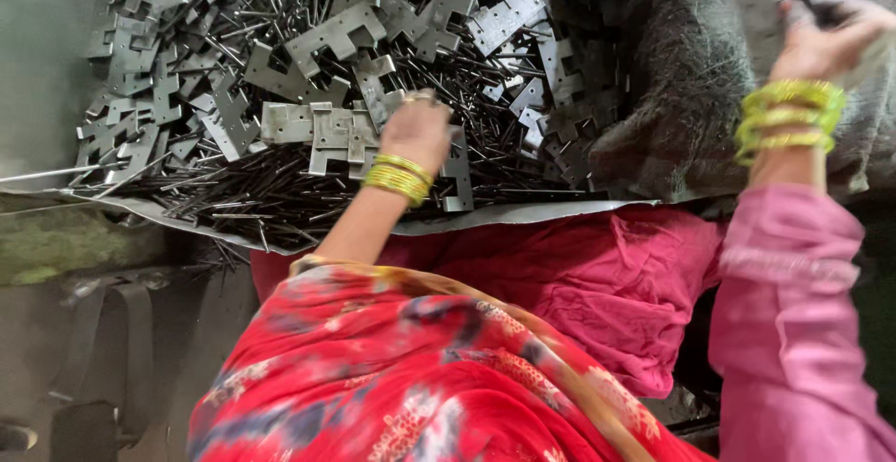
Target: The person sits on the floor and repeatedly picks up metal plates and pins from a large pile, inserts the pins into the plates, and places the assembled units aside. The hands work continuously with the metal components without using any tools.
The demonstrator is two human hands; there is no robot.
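A big heap of flat grey notched metal plates (327,37) and thin dark metal pins (271,191) lies on a pale sheet (523,215). My left hand (417,131), with yellow bangles at the wrist, reaches into the heap with its back to the camera. Its fingers are buried among the plates, so its grip is hidden. My right hand (826,37), also with yellow bangles above a pink sleeve, is raised at the upper right. Its fingers pinch a small dark metal piece (810,3), which is blurred.
A dark, rough sack or cloth (681,79) bulges between the heap and my right hand. Red floral cloth (401,378) and pink cloth (607,285) cover my lap below. A grey floor with dark straps (112,331) lies at the lower left.
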